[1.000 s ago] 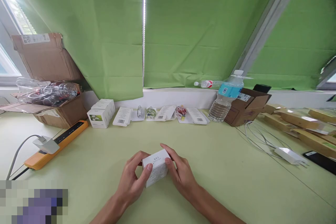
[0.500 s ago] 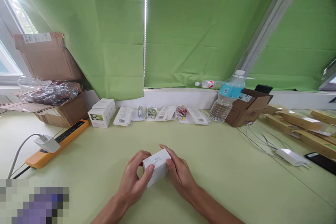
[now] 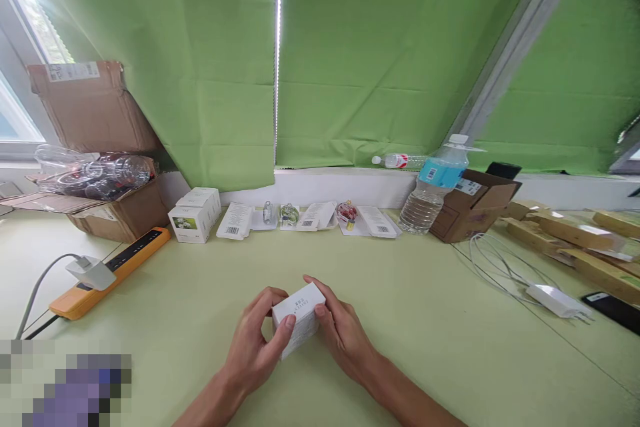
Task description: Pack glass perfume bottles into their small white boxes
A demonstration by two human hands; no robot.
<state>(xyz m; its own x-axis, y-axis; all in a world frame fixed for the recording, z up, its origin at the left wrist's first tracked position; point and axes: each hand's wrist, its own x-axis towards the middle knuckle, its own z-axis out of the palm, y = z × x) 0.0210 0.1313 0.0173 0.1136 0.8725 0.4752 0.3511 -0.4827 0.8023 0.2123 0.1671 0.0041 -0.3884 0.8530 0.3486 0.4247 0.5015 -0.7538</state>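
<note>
Near the front middle of the table, a small white carton (image 3: pixel 301 315) with grey print is held between both my hands, tilted a little. My left hand (image 3: pixel 263 330) grips its left end, thumb on the near printed face and fingers behind. My right hand (image 3: pixel 345 330) closes on the right end, with its thumb at the near corner and a finger along the far side. The carton's underside and far face are hidden. Farther back, similar white cartons (image 3: pixel 195 217) stand in a row, the front one bearing a green picture.
Along the wall lie opened flat white packets (image 3: pixel 235 221) with small bottles (image 3: pixel 346 212). A large water bottle (image 3: pixel 433 187) leans by a brown box (image 3: pixel 465 210) at right. An orange power strip (image 3: pixel 113 273), a white charger (image 3: pixel 557 300) and a black phone (image 3: pixel 613 310) flank the table.
Almost nothing differs. Both hands keep the carton in nearly the same place and tilt; the view has shifted very slightly.
</note>
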